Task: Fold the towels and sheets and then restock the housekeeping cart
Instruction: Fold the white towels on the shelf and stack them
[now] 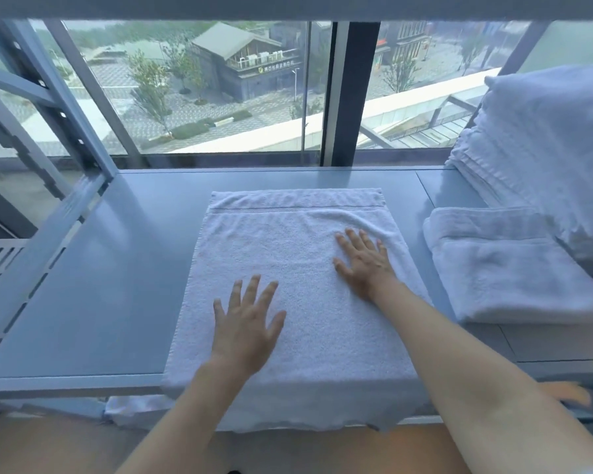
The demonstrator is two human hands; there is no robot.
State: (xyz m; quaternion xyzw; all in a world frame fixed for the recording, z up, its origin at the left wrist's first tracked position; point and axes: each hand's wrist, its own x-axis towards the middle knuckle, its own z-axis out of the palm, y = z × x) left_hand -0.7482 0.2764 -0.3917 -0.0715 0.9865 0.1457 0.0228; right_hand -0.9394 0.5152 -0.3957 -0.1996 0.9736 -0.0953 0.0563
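A white towel [288, 241] lies spread flat on the grey shelf surface [117, 285], its near end hanging over the front edge. My left hand [247, 323] lies flat on the towel's near left part, fingers straight and spread. My right hand [365, 258] presses flat on the towel's right middle, fingers spread too. Neither hand grips anything.
A folded white towel [507, 268] sits on the shelf at the right. Behind it rises a tall stack of folded white linen [541, 148]. A metal rack frame [65, 131] slants along the left side. A large window [220, 90] closes off the back.
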